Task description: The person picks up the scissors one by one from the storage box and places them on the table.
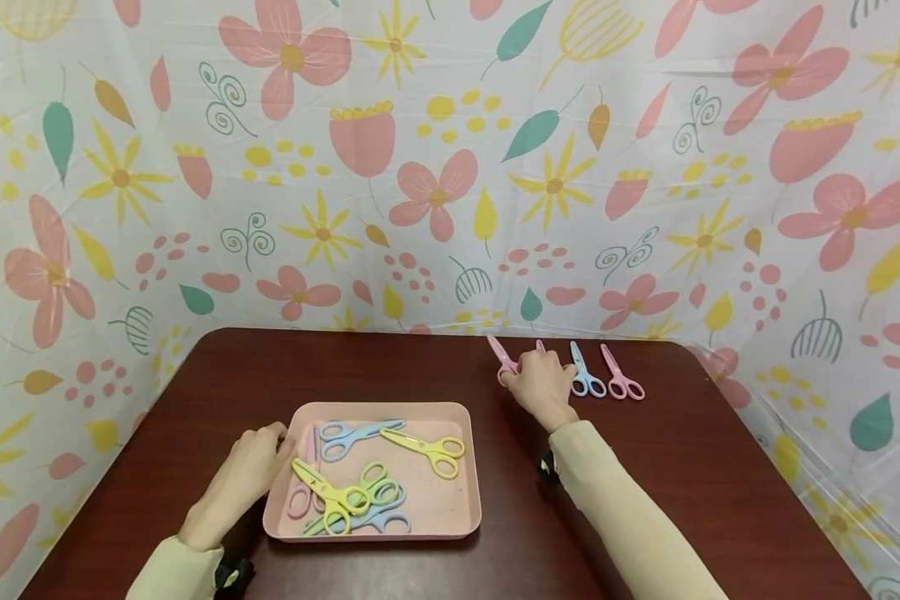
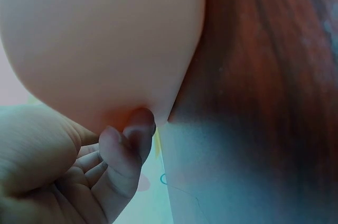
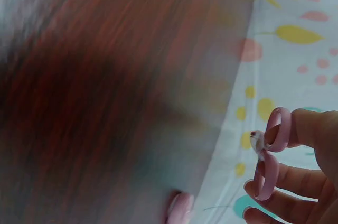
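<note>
My left hand [image 1: 243, 467] grips the left wall of a pink tray [image 1: 461, 525]; the left wrist view has the fingertips [image 2: 140, 123] pressed to its side. Several children's scissors lie jumbled inside the tray, among them yellow scissors [image 1: 437, 454], blue scissors [image 1: 335, 442] and green scissors [image 1: 375, 475]. At the back right of the table, my right hand [image 1: 542, 387] holds pink scissors [image 3: 279, 129] by the finger loops. A pink blade [image 1: 499, 348] shows left of that hand, and another pink tip [image 1: 540, 345] peeks out beyond it, the rest hidden.
Right of my right hand, blue scissors [image 1: 579, 367] and another pair of pink scissors [image 1: 617, 375] lie side by side near the back edge. A dark red-brown table [image 1: 390, 367] carries everything. A flower-printed curtain [image 1: 435, 275] hangs right behind it and along both sides.
</note>
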Available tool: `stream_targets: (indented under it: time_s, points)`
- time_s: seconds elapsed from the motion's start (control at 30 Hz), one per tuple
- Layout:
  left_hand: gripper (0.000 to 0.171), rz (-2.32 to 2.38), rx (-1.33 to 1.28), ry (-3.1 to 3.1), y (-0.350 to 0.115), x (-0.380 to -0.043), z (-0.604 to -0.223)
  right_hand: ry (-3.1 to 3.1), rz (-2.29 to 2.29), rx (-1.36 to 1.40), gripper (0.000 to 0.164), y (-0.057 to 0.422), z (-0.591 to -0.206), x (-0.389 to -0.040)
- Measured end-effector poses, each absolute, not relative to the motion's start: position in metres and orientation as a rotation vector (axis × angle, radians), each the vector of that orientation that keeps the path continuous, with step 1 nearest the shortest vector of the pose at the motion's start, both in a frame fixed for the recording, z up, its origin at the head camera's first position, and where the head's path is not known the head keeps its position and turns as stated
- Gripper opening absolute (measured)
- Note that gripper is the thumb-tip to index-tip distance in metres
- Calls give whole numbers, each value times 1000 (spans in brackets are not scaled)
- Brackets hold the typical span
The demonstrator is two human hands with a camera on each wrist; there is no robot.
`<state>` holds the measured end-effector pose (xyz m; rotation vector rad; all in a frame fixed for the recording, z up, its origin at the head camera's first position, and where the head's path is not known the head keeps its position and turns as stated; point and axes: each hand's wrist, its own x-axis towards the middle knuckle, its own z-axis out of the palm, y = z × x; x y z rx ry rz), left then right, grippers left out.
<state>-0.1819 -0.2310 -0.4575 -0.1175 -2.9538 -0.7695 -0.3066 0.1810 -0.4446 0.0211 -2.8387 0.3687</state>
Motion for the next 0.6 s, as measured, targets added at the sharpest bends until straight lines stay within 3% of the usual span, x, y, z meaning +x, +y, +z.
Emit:
stream_targets:
  time_s: [0.6]
  points:
    - [15,-764,-110,-2962,-232,-185,-460,-2914,327,-104,25,179,-460,-323]
